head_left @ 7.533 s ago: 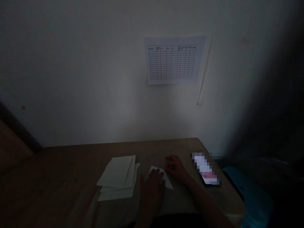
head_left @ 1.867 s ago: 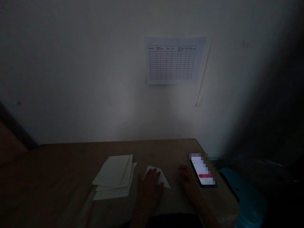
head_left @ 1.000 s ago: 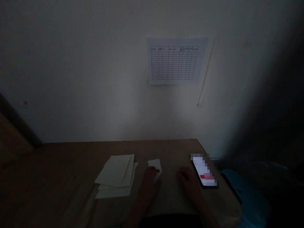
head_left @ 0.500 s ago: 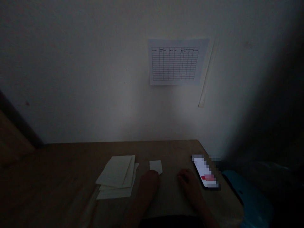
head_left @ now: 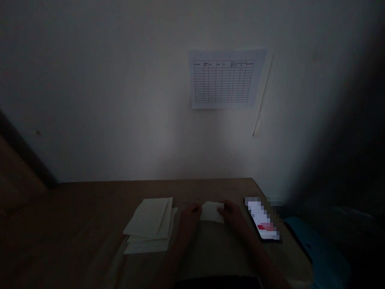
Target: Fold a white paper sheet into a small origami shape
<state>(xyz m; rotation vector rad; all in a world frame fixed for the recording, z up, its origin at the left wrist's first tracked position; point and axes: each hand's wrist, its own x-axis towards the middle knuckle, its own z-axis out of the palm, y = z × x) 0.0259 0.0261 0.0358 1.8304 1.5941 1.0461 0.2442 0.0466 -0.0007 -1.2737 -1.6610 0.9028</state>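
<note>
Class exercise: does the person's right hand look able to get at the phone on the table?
Probably yes: the right hand rests close beside the phone, with nothing visible between them.

The left hand (head_left: 189,220) and right hand (head_left: 235,216) are bare, with no bands or gloves, as are both forearms (head_left: 258,251), and a dark garment (head_left: 216,283) edges the view, too dim for detail

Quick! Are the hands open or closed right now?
Left hand: touching the white paper, grip too dark to tell.
Right hand: touching it too, grip too dark to tell.
</note>
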